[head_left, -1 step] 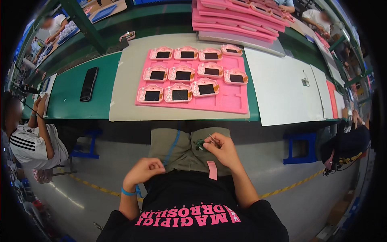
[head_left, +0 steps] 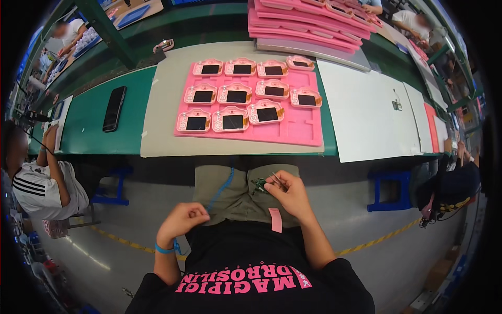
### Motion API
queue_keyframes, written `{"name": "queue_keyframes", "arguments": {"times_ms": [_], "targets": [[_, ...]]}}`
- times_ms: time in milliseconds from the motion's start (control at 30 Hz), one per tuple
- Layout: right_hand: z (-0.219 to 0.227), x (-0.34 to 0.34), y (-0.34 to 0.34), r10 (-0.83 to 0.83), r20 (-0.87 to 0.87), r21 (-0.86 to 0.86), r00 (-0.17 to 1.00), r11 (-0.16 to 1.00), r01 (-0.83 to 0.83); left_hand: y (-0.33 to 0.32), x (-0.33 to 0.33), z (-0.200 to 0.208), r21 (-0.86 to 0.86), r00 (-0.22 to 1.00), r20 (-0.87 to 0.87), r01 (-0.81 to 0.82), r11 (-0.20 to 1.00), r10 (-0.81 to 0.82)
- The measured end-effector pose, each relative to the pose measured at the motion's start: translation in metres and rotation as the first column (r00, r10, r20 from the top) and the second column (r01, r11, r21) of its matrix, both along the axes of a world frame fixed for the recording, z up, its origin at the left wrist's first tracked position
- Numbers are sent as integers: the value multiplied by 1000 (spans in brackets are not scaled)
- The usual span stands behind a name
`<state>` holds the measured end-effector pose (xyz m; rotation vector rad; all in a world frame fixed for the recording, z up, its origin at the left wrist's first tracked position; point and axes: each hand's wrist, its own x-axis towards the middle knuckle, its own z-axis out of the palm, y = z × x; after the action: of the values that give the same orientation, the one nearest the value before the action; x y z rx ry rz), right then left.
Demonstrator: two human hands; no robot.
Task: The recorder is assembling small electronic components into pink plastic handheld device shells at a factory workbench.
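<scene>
My right hand (head_left: 287,193) is over my right thigh, its thumb and fingers pinched. From them stick out a small green circuit board (head_left: 259,184) and the thin metal prongs of what look like tweezers (head_left: 275,177). My left hand (head_left: 183,217) hovers by my left thigh, fingers curled in, and nothing shows in them. A blue band (head_left: 166,249) circles that wrist, and a blue cord (head_left: 222,188) runs over my trousers. On the table ahead, a pink foam tray (head_left: 298,135) bears several pink camera-shaped housings (head_left: 231,120) with dark screens.
Pink trays (head_left: 308,26) are stacked at the back. A black phone (head_left: 114,109) lies on the green mat (head_left: 89,123) to the left. White sheets (head_left: 361,112) with a small part (head_left: 397,106) cover the right. Co-workers sit on both sides; blue stools (head_left: 389,191) stand below.
Both hands have shifted very slightly, the left one a little leftward and up. The green circuit board has tilted a bit in my right hand. The table has not changed.
</scene>
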<state>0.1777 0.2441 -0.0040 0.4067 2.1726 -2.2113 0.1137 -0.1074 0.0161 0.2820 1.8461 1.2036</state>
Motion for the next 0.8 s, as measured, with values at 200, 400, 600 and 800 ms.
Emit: {"name": "queue_keyframes", "arguments": {"times_ms": [200, 400, 600, 800], "targets": [[37, 10, -19, 125, -503, 418, 855, 901, 114, 34, 13, 63, 87, 913, 46, -407, 909, 405], [32, -5, -47, 335, -498, 475, 800, 877, -71, 96, 6, 22, 293, 746, 589, -555, 778, 310], [53, -12, -41, 384, -349, 516, 855, 840, -168, 104, -2, -1, 389, 817, 362, -570, 724, 449], [91, -31, -9, 233, -212, 8, 949, 972, -236, 114, -38, 38, 603, 814, 389, -580, 548, 432]]}}
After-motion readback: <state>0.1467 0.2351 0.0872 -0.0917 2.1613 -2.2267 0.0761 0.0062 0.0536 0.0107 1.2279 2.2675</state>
